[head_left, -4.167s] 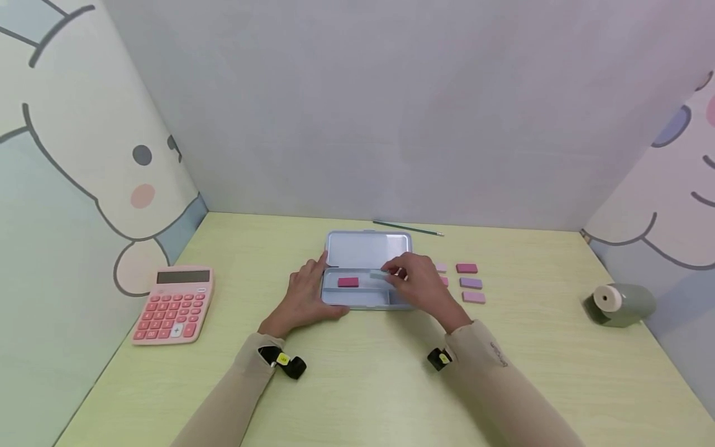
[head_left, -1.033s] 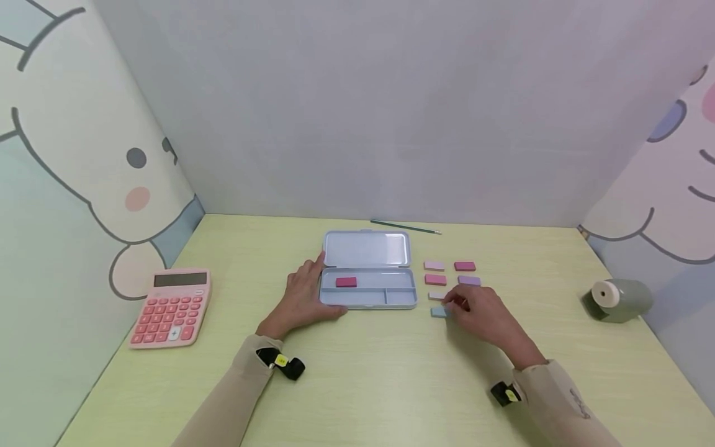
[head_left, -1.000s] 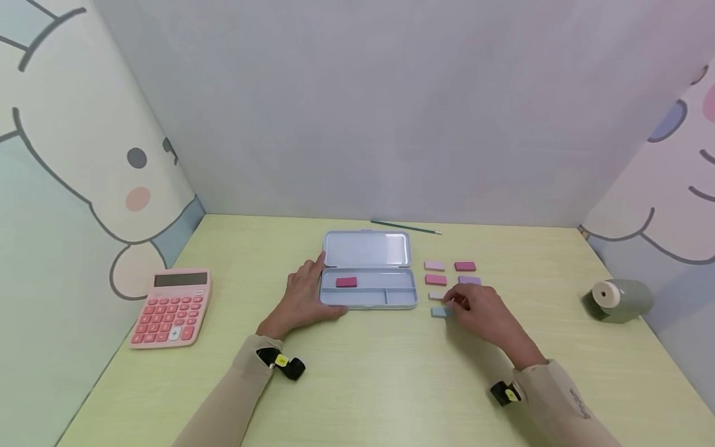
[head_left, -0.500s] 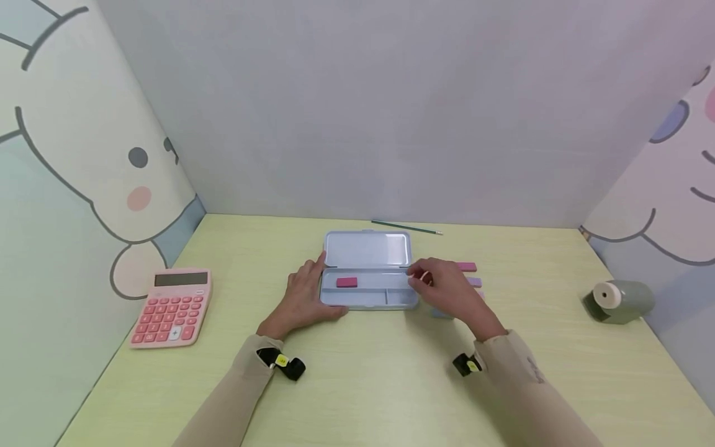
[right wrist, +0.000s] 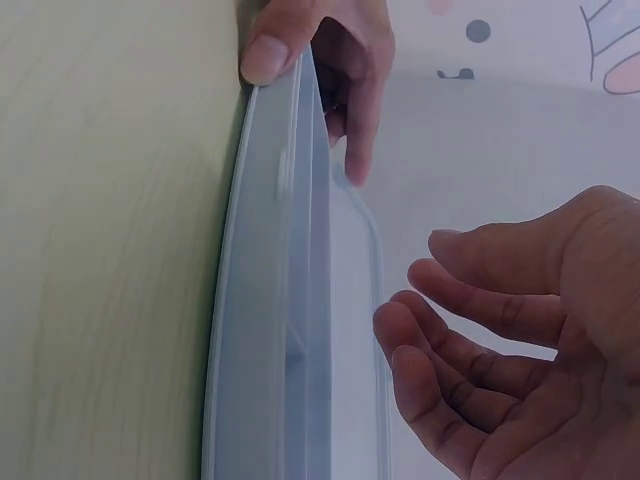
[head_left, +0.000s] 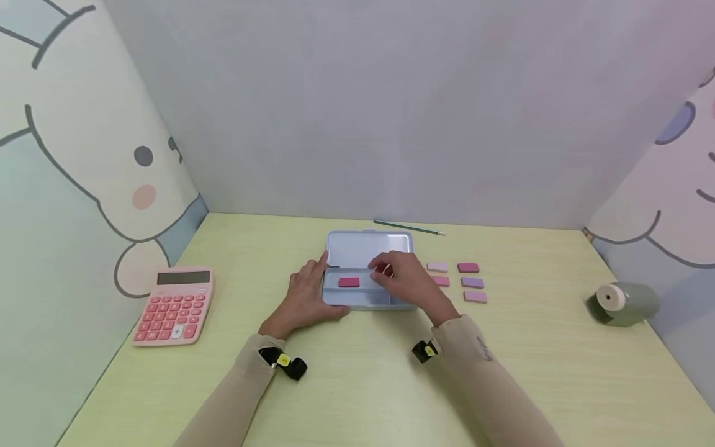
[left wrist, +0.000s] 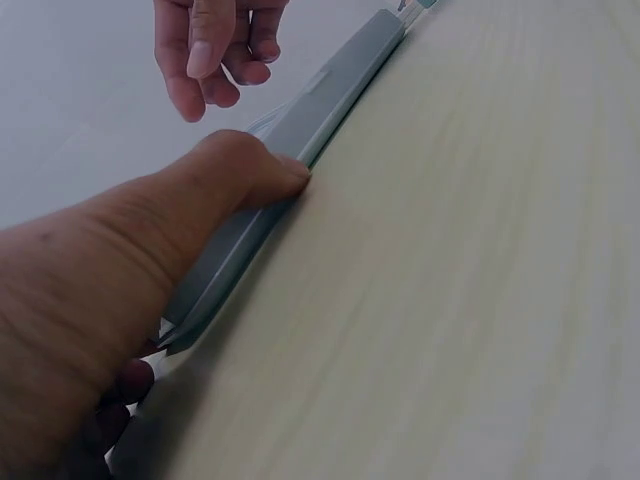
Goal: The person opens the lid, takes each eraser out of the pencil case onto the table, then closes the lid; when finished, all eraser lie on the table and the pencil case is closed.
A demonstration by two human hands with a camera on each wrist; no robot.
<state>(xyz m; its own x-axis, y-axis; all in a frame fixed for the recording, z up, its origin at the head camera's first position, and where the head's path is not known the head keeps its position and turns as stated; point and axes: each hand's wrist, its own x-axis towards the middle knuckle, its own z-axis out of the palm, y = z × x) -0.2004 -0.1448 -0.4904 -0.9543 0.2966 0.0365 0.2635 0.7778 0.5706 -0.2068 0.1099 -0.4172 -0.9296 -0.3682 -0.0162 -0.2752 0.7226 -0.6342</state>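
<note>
**A:** Pencil case (head_left: 365, 251): where is it, and what is it like?

**B:** It sits between my two hands on the pale, wood-grained desk (head_left: 357, 385). It is a flat, light blue case with rounded corners and a smooth, hard look, its lid laid open away from me. My left hand (head_left: 304, 295) holds its left end, thumb on the near rim and fingers (right wrist: 355, 95) curled over the far edge.

**A:** And your right hand?

**B:** My right hand (head_left: 404, 279) hovers over the tray's right half, fingers (right wrist: 450, 335) loosely bent and spread. In the right wrist view it grips nothing.

**A:** What is inside the case?

**B:** One dark pink eraser (head_left: 349, 282), a small flat block, lies in the long compartment, between my hands. A thin divider runs along the tray. What lies under my right hand I cannot tell.

**A:** Anything else near your hands?

**B:** Just right of my right hand lie more small flat erasers (head_left: 472, 282) in pink and lilac, set in rows. Beyond the lid lies a thin green pencil (head_left: 408, 228). Well to the left of my left hand is a pink calculator (head_left: 174, 305); well to the right of my right hand, a rounded grey-green sharpener (head_left: 621, 303).
</note>
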